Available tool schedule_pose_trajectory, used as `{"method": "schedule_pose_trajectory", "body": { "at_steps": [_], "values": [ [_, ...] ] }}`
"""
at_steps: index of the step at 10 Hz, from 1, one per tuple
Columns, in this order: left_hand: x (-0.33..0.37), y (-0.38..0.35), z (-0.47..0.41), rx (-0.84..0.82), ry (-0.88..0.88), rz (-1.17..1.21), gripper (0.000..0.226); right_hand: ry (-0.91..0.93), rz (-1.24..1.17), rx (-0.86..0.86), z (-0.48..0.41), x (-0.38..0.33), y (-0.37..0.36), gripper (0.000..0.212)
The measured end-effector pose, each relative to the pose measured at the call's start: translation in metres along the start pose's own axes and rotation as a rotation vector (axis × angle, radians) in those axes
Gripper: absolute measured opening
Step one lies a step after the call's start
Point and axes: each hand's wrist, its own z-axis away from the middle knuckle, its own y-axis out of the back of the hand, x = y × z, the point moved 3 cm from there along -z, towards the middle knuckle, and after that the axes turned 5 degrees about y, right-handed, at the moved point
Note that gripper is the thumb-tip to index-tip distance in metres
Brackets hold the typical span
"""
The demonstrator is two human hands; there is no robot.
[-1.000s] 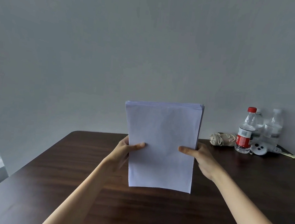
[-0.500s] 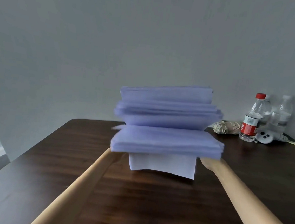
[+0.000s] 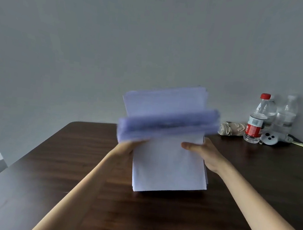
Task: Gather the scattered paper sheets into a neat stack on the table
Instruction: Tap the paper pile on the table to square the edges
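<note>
A thick stack of white paper sheets (image 3: 168,164) stands on its bottom edge on the dark wooden table (image 3: 69,162), tilted toward me. The upper sheets are blurred and fold forward over the middle. My left hand (image 3: 126,147) grips the stack's left edge, mostly hidden under the drooping sheets. My right hand (image 3: 204,152) holds the right edge, thumb laid across the front sheet.
At the back right stand a red-capped water bottle (image 3: 256,120) and a second clear bottle (image 3: 284,117), with a folded beige umbrella (image 3: 232,128) and a small white device (image 3: 270,138) beside them. A grey wall rises behind the table; a window shows at far left.
The stack was upright and even a second ago; its top sheets then flopped forward in blurred layers. It now sits lower on the table, and the right thumb shows on the front sheet again.
</note>
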Motion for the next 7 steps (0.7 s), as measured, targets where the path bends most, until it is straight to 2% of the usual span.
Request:
{"method": "schedule_pose_trajectory", "body": {
  "at_steps": [1,2,4,5,6,7],
  "values": [
    [0.022,-0.001,-0.006,-0.425,-0.132,0.465,0.032,0.044,-0.048,-0.068,0.000,-0.012,-0.007,0.033],
    [0.045,0.008,-0.006,-0.414,-0.210,0.489,0.036,0.040,-0.016,-0.061,0.000,-0.011,-0.004,0.034],
    [0.084,0.034,-0.014,-0.246,-0.364,0.477,0.040,0.104,0.065,-0.038,-0.005,-0.028,0.000,0.031],
    [0.098,0.047,-0.017,-0.159,-0.497,0.351,0.034,0.131,0.155,0.001,-0.010,-0.045,0.006,0.029],
    [0.112,0.058,-0.012,-0.058,-0.630,0.095,0.026,0.166,0.231,-0.019,-0.010,-0.063,0.010,0.019],
    [0.122,0.062,-0.014,-0.026,-0.705,-0.171,0.025,0.217,0.371,-0.023,-0.013,-0.081,0.017,0.019]
  ]
}}
